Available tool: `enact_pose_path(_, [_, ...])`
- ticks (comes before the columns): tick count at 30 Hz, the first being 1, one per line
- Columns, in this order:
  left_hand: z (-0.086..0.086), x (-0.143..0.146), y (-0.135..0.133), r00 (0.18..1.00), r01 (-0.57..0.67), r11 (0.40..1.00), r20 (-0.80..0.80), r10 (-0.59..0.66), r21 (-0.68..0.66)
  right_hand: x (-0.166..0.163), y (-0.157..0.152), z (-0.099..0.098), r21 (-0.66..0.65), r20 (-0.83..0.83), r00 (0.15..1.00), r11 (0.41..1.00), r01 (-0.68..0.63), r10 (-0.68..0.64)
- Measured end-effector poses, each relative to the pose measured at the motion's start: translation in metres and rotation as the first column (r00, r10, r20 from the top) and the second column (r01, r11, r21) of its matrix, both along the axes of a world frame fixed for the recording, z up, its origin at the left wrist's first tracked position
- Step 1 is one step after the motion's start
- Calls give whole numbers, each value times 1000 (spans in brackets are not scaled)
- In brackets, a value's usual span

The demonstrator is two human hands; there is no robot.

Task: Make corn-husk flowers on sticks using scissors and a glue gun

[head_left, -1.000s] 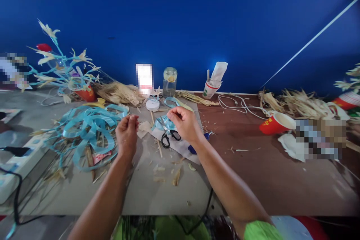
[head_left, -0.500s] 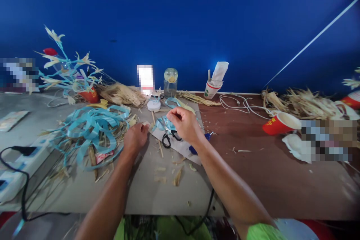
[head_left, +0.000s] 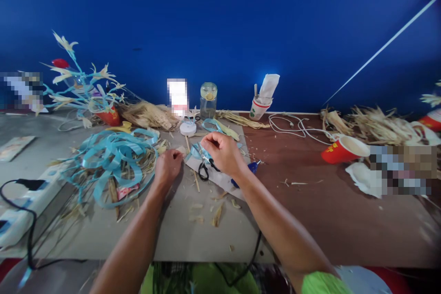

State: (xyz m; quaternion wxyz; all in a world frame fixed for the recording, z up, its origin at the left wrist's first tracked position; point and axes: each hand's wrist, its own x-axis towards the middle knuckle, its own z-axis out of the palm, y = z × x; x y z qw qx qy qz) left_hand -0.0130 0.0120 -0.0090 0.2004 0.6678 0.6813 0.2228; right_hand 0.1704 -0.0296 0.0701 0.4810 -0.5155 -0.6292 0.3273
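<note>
Along the near edge, mind the black cable at the lip of the table; best not to snag it with the right elbow. A little farther in, loose dry husk scraps; worth brushing aside before setting down anything small and pale, so easily lost among them.

Next, mostly hidden behind the right wrist, apparently a blue glue gun; treat the tip as hot and lift the forearm well over it. To the left, black-handled scissors lying on white paper, with a light-blue ribbon piece near the blades, all partly covered from view by the right hand. Fingers there bent into a fine pinch; cannot tell whether empty or grasping something thread-thin. Pinch with the tips alone and reach for the scissors by the handles.

Across from it, low over the table, the left hand, fingers curled, right beside a pale scrap; cannot tell whether clenched empty or grasping. Rest its outer edge on the table for steadiness.

Farther left, a heap of light-blue ribbon: free one loop at a time against tangles. At the back, a glass jar and a tissue-filled paper cup; leave undisturbed.
</note>
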Motion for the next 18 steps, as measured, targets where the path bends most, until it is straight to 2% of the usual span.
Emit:
enact_pose_path(7, [6, -1, -4, 991, 1, 1000, 135, -4, 20, -1, 2, -3, -26, -7, 1000, 999, -27, 27])
enact_pose_path(11, [7, -3, -6, 962, 0, 1000, 274, -5, 16, -3, 6, -9, -24, 47, 997, 998, -58, 59])
enact_pose_path(14, [8, -3, -7, 926, -24, 1000, 377, 20, 6, -7, 9, -18, -77, 69, 991, 991, -108, 114])
enact_pose_path(18, [12, 0, -10, 890, 14, 1000, 455, -10, -7, -15, 11, -31, -132, 85, 973, 970, -204, 217])
